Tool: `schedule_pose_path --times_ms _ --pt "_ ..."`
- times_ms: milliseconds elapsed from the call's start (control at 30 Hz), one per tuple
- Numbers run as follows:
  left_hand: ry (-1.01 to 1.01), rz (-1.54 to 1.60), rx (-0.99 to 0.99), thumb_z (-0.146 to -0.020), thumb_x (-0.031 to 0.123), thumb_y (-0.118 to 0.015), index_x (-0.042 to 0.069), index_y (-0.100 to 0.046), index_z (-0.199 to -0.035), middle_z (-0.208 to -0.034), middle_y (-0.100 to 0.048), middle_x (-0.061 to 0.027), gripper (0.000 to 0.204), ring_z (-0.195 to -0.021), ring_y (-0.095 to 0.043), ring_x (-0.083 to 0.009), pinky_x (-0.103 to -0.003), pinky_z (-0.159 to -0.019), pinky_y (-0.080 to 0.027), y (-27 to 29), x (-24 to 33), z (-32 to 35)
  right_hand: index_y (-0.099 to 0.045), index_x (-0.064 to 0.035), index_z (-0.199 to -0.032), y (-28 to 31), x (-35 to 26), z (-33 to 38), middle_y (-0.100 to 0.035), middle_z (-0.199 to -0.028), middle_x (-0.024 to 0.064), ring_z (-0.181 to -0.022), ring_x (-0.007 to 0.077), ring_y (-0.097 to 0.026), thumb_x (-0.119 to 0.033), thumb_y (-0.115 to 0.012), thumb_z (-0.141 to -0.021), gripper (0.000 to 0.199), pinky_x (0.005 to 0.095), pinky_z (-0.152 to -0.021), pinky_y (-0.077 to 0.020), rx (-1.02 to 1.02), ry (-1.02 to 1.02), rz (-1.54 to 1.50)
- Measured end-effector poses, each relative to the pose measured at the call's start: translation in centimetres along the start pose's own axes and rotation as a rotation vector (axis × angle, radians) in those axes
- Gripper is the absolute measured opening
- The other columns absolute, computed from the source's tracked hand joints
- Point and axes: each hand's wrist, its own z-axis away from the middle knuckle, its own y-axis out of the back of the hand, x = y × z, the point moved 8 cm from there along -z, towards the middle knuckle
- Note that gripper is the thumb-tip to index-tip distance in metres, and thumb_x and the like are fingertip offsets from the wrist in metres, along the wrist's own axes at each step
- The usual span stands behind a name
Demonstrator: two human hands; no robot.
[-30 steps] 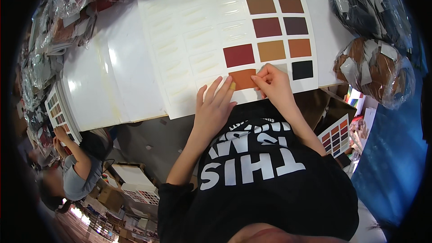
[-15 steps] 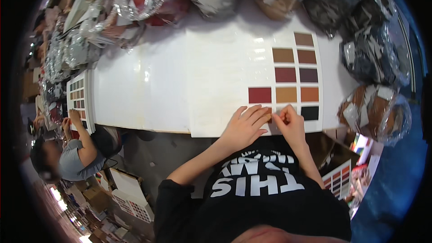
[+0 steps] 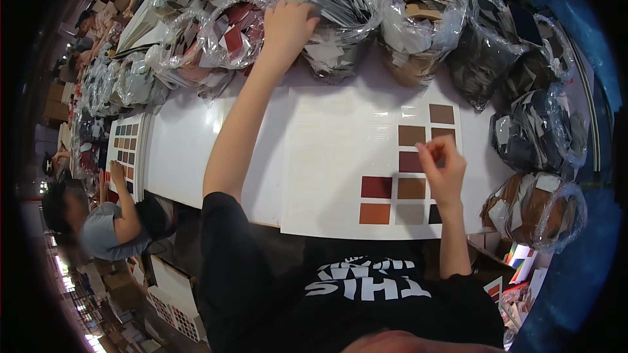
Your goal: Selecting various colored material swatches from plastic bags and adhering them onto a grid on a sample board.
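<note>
My left hand (image 3: 286,29) is stretched forward to the rims of two plastic bags. One is a clear bag of red swatches (image 3: 239,34), the other a bag of grey swatches (image 3: 340,10). Its fingers bend away over the rims, and their tips are hidden. Above a white card (image 3: 327,157) hovers my right hand (image 3: 446,173), thumb and fingertips pinched together; anything between them is too small to make out. Brown, dark red, orange, grey and black swatches lie on the card in a grid, such as the orange swatch (image 3: 375,214). My right hand hides part of the right column.
Bags of swatches line the table's far side, among them a beige-brown bag (image 3: 418,33) and a black bag (image 3: 481,59). A bag of brown pieces (image 3: 530,212) stands at the right. A co-worker (image 3: 111,225) in a grey top sits at the left by a swatch card (image 3: 124,147).
My left hand has left the card and reached forward to the bags. The orange and grey swatches it partly covered now show. My right hand has lifted and moved farther up the card.
</note>
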Motion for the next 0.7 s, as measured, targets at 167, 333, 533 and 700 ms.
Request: schedule_pose_path --times_ms 167,333,533,700 --pt "0.161 -0.192 0.032 -0.077 0.028 -0.069 0.016 -0.068 -0.098 -0.095 -0.066 -0.0034 0.024 -0.091 -0.06 -0.0226 -0.04 -0.077 -0.043 -0.5 0.7 0.7 -0.065 -0.004 -0.101 3.1 -5.5 -9.4 -0.064 -0.095 0.0101 -0.083 0.0228 -0.061 -0.006 -0.07 -0.081 0.021 0.0313 -0.072 -0.0487 0.179 0.352 0.294" --pt "0.149 -0.29 0.156 -0.078 0.029 -0.065 0.015 -0.063 -0.093 -0.088 -0.064 -0.0019 0.02 -0.089 -0.058 -0.0194 -0.038 -0.081 -0.038 -1.5 2.5 1.2 -0.061 -0.0057 -0.117 1.9 -6.1 -17.3 -0.06 -0.117 0.0123 -0.109 0.029 -0.056 -0.007 -0.062 -0.088 0.03 0.035 -0.094 -0.0428 0.098 0.543 0.613" --pt "0.091 -0.152 0.381 -0.075 0.015 -0.057 0.009 -0.058 -0.083 -0.079 -0.058 -0.0056 0.011 -0.084 -0.055 -0.0235 -0.04 -0.081 -0.039 0.4 2.6 2.1 -0.064 -0.0016 -0.102 0.5 -2.4 -21.0 -0.064 -0.106 0.0098 -0.1 0.0247 -0.06 -0.006 -0.062 -0.087 0.016 0.033 -0.091 -0.0433 -0.009 0.424 0.473" --pt "0.221 0.206 0.421 -0.075 0.013 -0.067 0.01 -0.061 -0.084 -0.079 -0.062 -0.0049 0.011 -0.079 -0.059 -0.0243 -0.036 -0.07 -0.041 1.4 0.6 2.1 -0.063 -0.0032 -0.104 0.2 -3.3 -19.9 -0.065 -0.102 0.009 -0.093 0.0219 -0.061 -0.009 -0.06 -0.09 0.015 0.0299 -0.084 -0.046 0.023 0.411 0.62"
